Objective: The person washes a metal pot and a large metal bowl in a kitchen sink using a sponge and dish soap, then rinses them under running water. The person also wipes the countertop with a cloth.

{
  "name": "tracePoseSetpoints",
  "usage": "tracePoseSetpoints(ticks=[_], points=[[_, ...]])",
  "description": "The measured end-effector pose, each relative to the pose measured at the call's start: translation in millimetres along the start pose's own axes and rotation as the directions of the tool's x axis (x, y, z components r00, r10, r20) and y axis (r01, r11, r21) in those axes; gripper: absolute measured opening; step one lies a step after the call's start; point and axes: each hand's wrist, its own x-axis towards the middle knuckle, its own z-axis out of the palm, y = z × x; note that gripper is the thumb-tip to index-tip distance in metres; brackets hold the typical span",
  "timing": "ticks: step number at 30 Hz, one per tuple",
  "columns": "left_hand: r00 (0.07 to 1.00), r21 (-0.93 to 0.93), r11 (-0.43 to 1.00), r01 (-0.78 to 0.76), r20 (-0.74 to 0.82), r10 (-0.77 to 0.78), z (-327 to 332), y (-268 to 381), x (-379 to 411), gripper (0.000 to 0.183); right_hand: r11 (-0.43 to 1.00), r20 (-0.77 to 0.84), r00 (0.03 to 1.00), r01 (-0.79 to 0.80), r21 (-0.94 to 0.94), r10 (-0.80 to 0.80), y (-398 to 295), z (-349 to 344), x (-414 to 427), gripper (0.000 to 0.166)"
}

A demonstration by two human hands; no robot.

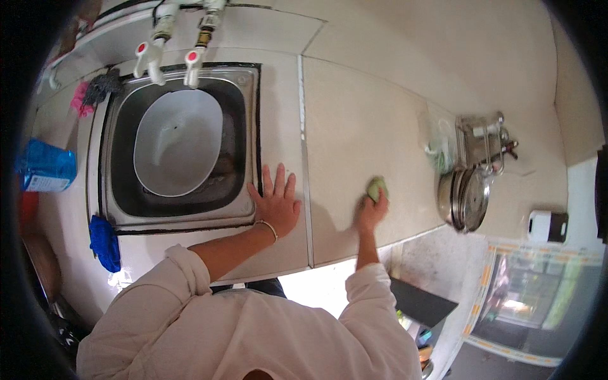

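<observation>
My right hand (373, 213) grips a green cloth or sponge (377, 188), blurred at its edges, against the beige tiled counter (365, 137). Flat on the counter beside the sink's right front corner, my left hand (279, 209) rests with its fingers spread and nothing in it. A bracelet circles that wrist. The stainless steel sink (249, 142) holds a white oval plastic basin (178, 142), tilted inside the bowl. A pale raised seam (304, 142) runs across the counter between my two hands.
Two white taps (192, 61) (151, 59) overhang the sink's back. A blue rag (104, 243), a blue bottle (47, 164) and a dark scouring pad (102, 88) lie left. At right stand metal pots (468, 199), a wire rack (479, 137), a plastic bag (441, 147) and a white device (546, 226).
</observation>
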Motion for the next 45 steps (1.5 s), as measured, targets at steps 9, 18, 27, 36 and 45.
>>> tracePoseSetpoints(ticks=[9,18,27,36,45], points=[[0.986,0.022,0.991,-0.131,-0.102,0.132,13.4,-32.4,-15.2,0.062,0.689,0.454,0.890,-0.351,0.634,0.035,-149.2,81.2,-43.6,0.036],[0.967,0.168,0.953,-0.250,0.000,0.254,-5.8,-28.8,-49.0,0.062,0.763,0.155,0.875,-0.478,0.434,0.460,103.6,-135.6,7.0,0.036],[0.985,0.069,0.983,-0.172,-0.010,0.173,-18.2,-36.7,-54.5,0.052,0.931,0.299,0.932,0.093,0.353,-0.206,-94.5,-24.3,-147.2,0.048],[0.858,-0.915,0.086,0.395,0.333,-0.391,-64.9,-59.8,-29.5,0.044,0.142,0.837,0.525,-0.827,0.545,-0.154,-231.8,50.4,-104.6,0.042],[0.735,-0.786,0.036,0.617,0.592,0.331,-124.7,-149.9,-22.6,0.028,0.311,0.256,0.177,0.520,0.796,-0.950,-291.5,37.7,-69.4,0.063]])
